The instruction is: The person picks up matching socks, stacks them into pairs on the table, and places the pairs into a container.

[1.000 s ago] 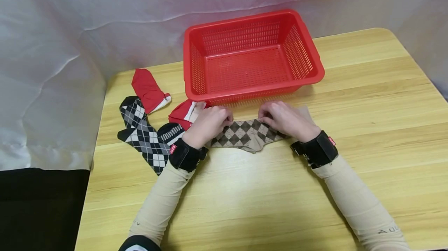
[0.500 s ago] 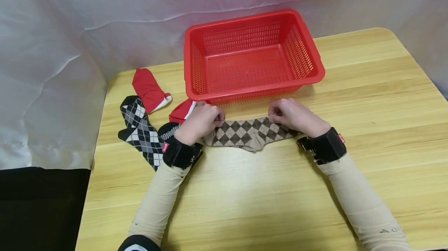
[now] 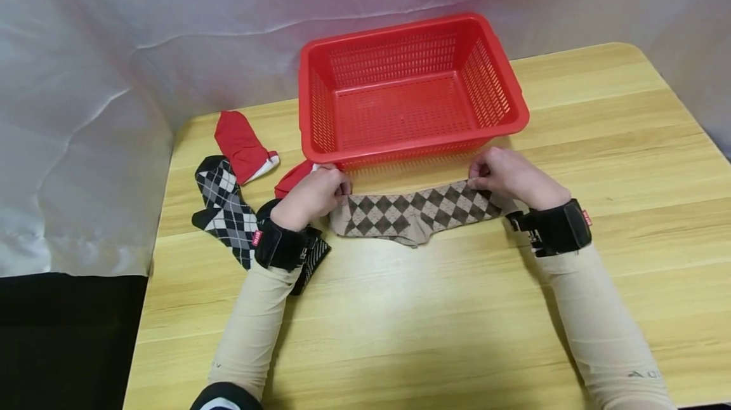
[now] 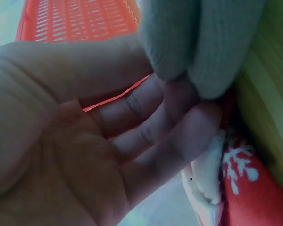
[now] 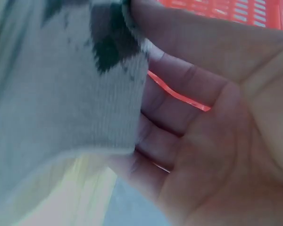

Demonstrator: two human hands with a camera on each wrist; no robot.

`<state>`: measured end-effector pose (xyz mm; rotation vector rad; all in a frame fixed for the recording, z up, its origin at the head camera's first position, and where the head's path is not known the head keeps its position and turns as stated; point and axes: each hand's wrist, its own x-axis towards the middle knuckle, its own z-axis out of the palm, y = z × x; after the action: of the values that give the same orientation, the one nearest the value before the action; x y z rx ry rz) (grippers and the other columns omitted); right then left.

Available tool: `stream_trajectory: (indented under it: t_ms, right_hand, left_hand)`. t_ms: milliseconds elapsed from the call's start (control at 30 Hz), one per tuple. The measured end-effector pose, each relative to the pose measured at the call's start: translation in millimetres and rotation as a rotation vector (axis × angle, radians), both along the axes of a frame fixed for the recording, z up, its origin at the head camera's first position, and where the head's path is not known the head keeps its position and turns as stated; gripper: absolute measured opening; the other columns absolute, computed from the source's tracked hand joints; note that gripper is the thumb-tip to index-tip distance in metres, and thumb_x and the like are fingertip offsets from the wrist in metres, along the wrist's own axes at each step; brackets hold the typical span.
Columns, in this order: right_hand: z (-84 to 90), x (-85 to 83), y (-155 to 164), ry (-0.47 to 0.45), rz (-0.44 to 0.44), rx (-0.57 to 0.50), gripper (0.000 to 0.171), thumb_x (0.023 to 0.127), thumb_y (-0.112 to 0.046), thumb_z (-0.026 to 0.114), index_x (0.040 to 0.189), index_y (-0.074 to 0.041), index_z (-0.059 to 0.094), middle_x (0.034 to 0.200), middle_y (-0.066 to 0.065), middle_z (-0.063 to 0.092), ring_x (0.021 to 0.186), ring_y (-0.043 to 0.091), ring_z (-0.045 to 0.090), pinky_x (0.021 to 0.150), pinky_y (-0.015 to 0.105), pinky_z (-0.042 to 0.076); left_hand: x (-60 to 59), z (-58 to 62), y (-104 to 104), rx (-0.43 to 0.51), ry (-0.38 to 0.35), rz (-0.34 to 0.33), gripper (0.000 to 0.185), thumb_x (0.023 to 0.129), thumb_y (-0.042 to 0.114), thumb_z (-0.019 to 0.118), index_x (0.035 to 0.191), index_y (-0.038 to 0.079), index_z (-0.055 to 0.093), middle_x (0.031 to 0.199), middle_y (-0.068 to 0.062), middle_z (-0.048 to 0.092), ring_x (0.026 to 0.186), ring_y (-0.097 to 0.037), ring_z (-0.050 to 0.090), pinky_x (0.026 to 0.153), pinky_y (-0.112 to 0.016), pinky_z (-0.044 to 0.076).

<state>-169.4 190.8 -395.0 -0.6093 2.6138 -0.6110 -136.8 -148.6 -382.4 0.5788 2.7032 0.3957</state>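
I had one wooden table (image 3: pixel 599 143) under everything, and I take the single red slotted basket (image 3: pixel 502 124) on it as my landmark. The basket stood at the table's far side with nothing visible inside.

Just in front of the basket's near wall lay the brown argyle sock (image 3: pixel 417 210), stretched lengthwise along that wall. It lay that way, I judge, because I held an end in each hand and pulled it flat. My left hand (image 3: pixel 311 197) pinched the end in front of the basket's left corner; its wrist view showed the fabric clamped between thumb and fingers (image 4: pixel 179 101). My right hand (image 3: pixel 514 175) pinched the other end in front of the basket's right corner, thumb pressed on the knit (image 5: pixel 70 103).

Left of the basket were the loose ones: one black-and-white argyle sock (image 3: pixel 219 207), a second dark patterned piece under my left wrist (image 3: pixel 311 257), one red sock (image 3: pixel 240 143) and another red-and-white one (image 3: pixel 294 178) touching the basket's left corner.

By count: two hands, one basket, one brown sock held, four others lying.
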Motion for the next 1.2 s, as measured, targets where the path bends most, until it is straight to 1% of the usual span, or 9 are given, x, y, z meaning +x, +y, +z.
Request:
stream_trajectory:
  t_ms: [133,300,467,567,667,733,867,1067,1200]
  right_hand:
    - [-0.1,-0.7,3,0.028,-0.015,-0.002,0.005,0.088,-0.009,0.071,0.086,-0.005,0.070,0.081,0.008,0.070,0.074,0.019,0.058,0.074,0.040,0.049]
    - [-1.1,-1.4,4,0.034,-0.020,-0.006,0.006,0.088,-0.009,0.072,0.085,-0.004,0.069,0.080,0.008,0.069,0.073,0.019,0.056,0.071,0.037,0.047]
    - [0.2,-2.1,8,-0.018,-0.053,-0.022,0.009,0.087,-0.009,0.072,0.085,-0.003,0.066,0.079,0.008,0.066,0.072,0.019,0.056,0.070,0.033,0.045]
    - [1.1,-3.6,15,-0.067,-0.069,-0.021,0.010,0.087,-0.009,0.072,0.085,-0.002,0.065,0.079,0.009,0.064,0.074,0.021,0.055,0.068,0.032,0.044]
    - [0.9,-5.6,21,-0.106,-0.085,-0.009,0.010,0.087,-0.009,0.071,0.084,-0.002,0.064,0.080,0.009,0.065,0.076,0.022,0.055,0.070,0.033,0.044]
    - [1.0,-6.6,24,-0.128,-0.100,0.004,0.011,0.088,-0.010,0.071,0.084,-0.003,0.065,0.081,0.009,0.066,0.078,0.023,0.056,0.072,0.034,0.045]
    - [1.0,-7.3,29,-0.166,-0.119,0.023,0.014,0.091,-0.015,0.069,0.085,-0.002,0.066,0.080,0.009,0.065,0.076,0.022,0.055,0.069,0.033,0.045]
    - [1.7,-7.7,30,-0.164,-0.129,0.023,0.012,0.090,-0.014,0.070,0.087,-0.003,0.069,0.079,0.007,0.066,0.075,0.021,0.054,0.066,0.030,0.043]
    - [3.4,-5.4,30,-0.146,-0.141,0.035,0.016,0.088,-0.014,0.072,0.091,-0.001,0.063,0.083,0.011,0.064,0.078,0.024,0.054,0.069,0.034,0.045]
  left_hand:
    - [0.1,-0.2,0,0.014,-0.003,0.020,0.009,0.089,-0.005,0.061,0.094,0.001,0.066,0.092,-0.012,0.063,0.084,-0.025,0.059,0.072,-0.030,0.049]
    - [0.5,0.8,-1,0.023,0.002,0.027,0.011,0.089,-0.007,0.057,0.093,0.000,0.064,0.092,-0.012,0.062,0.084,-0.026,0.059,0.072,-0.030,0.047]
    - [0.0,4.0,-2,0.007,-0.012,0.041,0.001,0.091,0.004,0.065,0.090,0.003,0.065,0.086,-0.009,0.062,0.076,-0.022,0.058,0.066,-0.028,0.045]
    - [-1.2,6.9,-4,-0.014,-0.056,0.058,0.010,0.089,0.012,0.071,0.089,0.004,0.066,0.084,-0.008,0.063,0.073,-0.021,0.056,0.064,-0.027,0.043]
    - [-2.6,7.8,-7,-0.024,-0.095,0.062,0.012,0.088,0.013,0.073,0.090,0.004,0.066,0.086,-0.009,0.062,0.076,-0.022,0.056,0.065,-0.027,0.043]
    - [-3.4,7.0,-8,-0.027,-0.104,0.064,0.011,0.088,0.012,0.073,0.090,0.003,0.065,0.088,-0.010,0.062,0.078,-0.023,0.057,0.066,-0.028,0.044]
    - [-3.8,5.9,-9,-0.026,-0.094,0.071,0.008,0.089,0.009,0.071,0.091,0.003,0.066,0.089,-0.011,0.061,0.080,-0.024,0.057,0.068,-0.029,0.046]
    - [-2.7,5.2,-9,-0.053,-0.051,0.075,0.010,0.090,0.012,0.070,0.089,0.005,0.065,0.088,-0.010,0.063,0.078,-0.024,0.057,0.068,-0.030,0.043]
    - [-0.8,5.4,-7,-0.070,-0.028,0.088,0.011,0.089,0.012,0.071,0.086,0.005,0.063,0.086,-0.009,0.062,0.076,-0.023,0.056,0.067,-0.029,0.042]
